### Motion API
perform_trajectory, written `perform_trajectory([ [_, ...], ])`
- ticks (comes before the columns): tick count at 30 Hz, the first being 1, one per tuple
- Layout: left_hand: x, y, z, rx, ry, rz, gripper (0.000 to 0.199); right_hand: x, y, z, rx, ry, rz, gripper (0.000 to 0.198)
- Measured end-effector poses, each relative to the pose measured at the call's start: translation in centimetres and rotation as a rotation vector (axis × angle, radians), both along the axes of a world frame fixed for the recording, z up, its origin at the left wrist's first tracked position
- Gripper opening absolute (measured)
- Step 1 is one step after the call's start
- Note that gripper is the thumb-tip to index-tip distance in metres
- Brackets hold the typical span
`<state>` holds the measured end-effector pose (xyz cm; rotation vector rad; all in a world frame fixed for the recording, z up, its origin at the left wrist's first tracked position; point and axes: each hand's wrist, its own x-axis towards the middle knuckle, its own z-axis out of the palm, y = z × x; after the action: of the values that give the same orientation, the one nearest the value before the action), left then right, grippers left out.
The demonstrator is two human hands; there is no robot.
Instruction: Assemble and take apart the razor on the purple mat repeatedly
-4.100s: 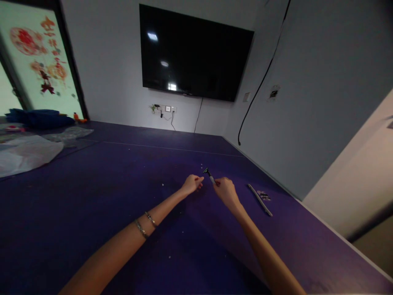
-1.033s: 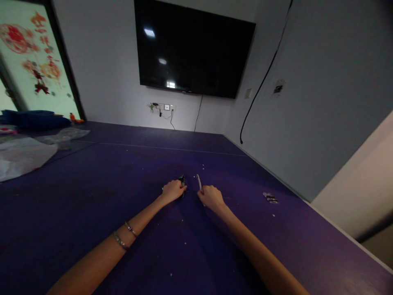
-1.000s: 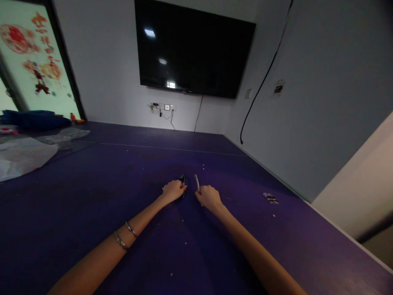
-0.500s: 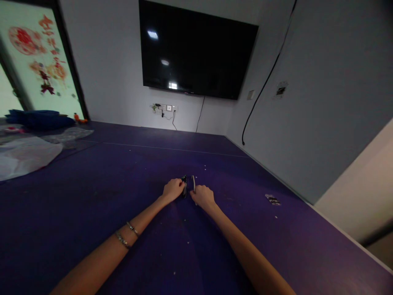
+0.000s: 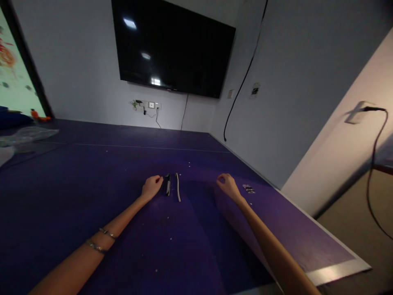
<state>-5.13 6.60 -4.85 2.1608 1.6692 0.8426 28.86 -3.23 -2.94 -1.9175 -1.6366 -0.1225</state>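
Observation:
My left hand (image 5: 152,186) rests on the purple tabletop (image 5: 123,229) with its fingers curled closed. Just right of it lies a small narrow object, black with a silver-grey side (image 5: 168,186); a slight gap seems to separate the two. Beside that object is a thin, slightly curved, pale strip (image 5: 178,188), lying lengthwise away from me and touched by neither hand. Farther right, my right hand (image 5: 229,186) hovers with loosely bent fingers and a gap between thumb and forefinger, holding nothing visible. Nearest to it is a small clear packet with dark pieces (image 5: 248,189).
Tiny white bits (image 5: 189,164) are scattered over the table. Clear plastic wrapping (image 5: 33,133) lies at the far left, near an orange item (image 5: 37,115). A black cable (image 5: 239,90) hangs down the right wall. A television (image 5: 175,45) is mounted above the back edge.
My right hand has let go of the pale strip and moved right, towards the packet. My left hand has come slightly away from the black object. The view has turned right.

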Motion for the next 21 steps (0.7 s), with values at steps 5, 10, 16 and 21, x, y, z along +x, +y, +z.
perform_trajectory([
  [5, -0.3, 0.5, -0.3, 0.020, -0.044, -0.022, 0.036, 8.0, -2.5, -1.2, 0.008, -0.064, -0.151, 0.030],
  [10, -0.5, 0.6, -0.3, 0.059, -0.054, -0.038, 0.034, 13.7, -4.8, -2.0, -0.070, -0.095, -0.146, 0.036],
  [16, -0.6, 0.8, -0.5, 0.033, -0.073, -0.044, 0.034, 17.1, -5.9, -2.7, -0.173, 0.007, -0.088, 0.051],
  [21, -0.5, 0.5, -0.4, 0.031, -0.084, -0.036, 0.034, 18.2, -5.4, -2.9, -0.236, 0.064, -0.095, 0.060],
])
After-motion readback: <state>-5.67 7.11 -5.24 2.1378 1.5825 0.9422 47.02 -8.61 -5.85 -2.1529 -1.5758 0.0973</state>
